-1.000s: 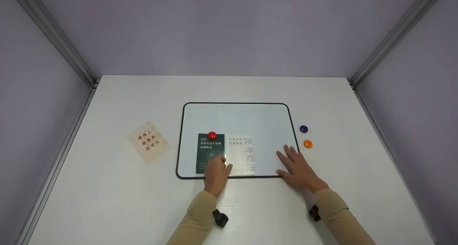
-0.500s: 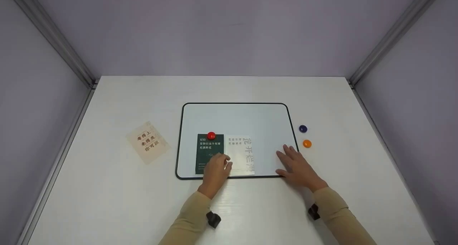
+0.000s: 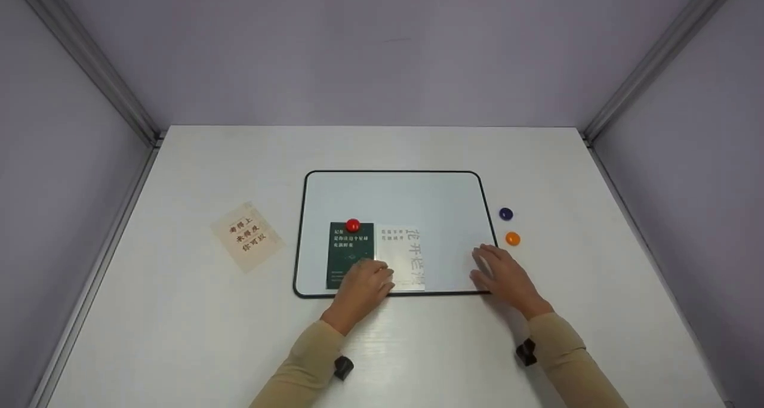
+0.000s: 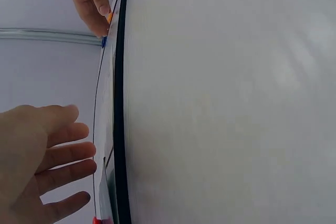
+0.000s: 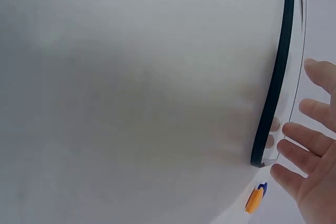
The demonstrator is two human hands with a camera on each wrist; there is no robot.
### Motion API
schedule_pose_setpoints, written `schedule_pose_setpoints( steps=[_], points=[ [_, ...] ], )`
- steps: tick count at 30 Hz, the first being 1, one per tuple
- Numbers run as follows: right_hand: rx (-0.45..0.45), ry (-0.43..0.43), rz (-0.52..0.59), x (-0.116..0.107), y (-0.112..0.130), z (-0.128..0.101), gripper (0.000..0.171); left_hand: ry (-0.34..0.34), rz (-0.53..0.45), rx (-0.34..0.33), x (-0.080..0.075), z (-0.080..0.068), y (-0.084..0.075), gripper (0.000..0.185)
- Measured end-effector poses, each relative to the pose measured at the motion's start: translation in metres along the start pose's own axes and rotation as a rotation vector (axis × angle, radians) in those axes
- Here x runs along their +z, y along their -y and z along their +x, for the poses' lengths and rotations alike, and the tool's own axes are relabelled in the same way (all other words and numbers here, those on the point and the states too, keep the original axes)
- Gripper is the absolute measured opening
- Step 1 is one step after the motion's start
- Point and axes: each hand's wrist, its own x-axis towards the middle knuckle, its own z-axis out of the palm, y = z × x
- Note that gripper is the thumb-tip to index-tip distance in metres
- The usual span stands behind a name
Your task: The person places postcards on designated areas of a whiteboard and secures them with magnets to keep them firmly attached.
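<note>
A whiteboard (image 3: pixel 394 196) with a black rim lies flat on the table. On its lower left are a dark green card (image 3: pixel 349 250) and, right beside it, a white card (image 3: pixel 401 259) with grey writing. A round red magnet (image 3: pixel 353 225) sits on the green card's top edge. My left hand (image 3: pixel 363 286) is over the lower part of both cards, and the left wrist view shows its fingers (image 4: pixel 68 153) loosely spread with nothing held. Over the board's lower right corner is my right hand (image 3: pixel 507 280); its fingers (image 5: pixel 307 140) are apart and hold nothing.
Right of the board lie a dark blue magnet (image 3: pixel 506 213) and an orange magnet (image 3: pixel 513 238). A beige card (image 3: pixel 248 237) with brown writing lies tilted to the board's left. Pale walls (image 3: pixel 382 50) stand behind and beside the white table (image 3: pixel 203 330).
My left hand has shifted slightly right toward the white card, its fingers less curled. My right hand, earlier spread flat on the board, has drawn back to the right with fingers closer together.
</note>
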Motion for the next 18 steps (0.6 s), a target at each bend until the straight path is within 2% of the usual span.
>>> schedule_pose_setpoints(
  steps=[2,5,12,18],
  points=[
    [-0.005,-0.040,-0.011,0.000,-0.001,0.000,0.049,0.028,0.047,0.047,-0.001,-0.001,0.001,0.029],
    [-0.015,-0.099,-0.014,0.000,-0.002,0.000,0.044,0.081,0.059,0.075,-0.004,-0.004,0.002,0.034],
    [0.024,-0.181,0.079,-0.002,-0.007,0.001,0.036,0.203,0.030,0.067,-0.008,-0.010,0.002,0.043],
    [0.021,-0.207,0.070,-0.002,-0.013,0.003,0.033,0.267,0.053,0.058,-0.009,-0.015,0.004,0.046]
  ],
)
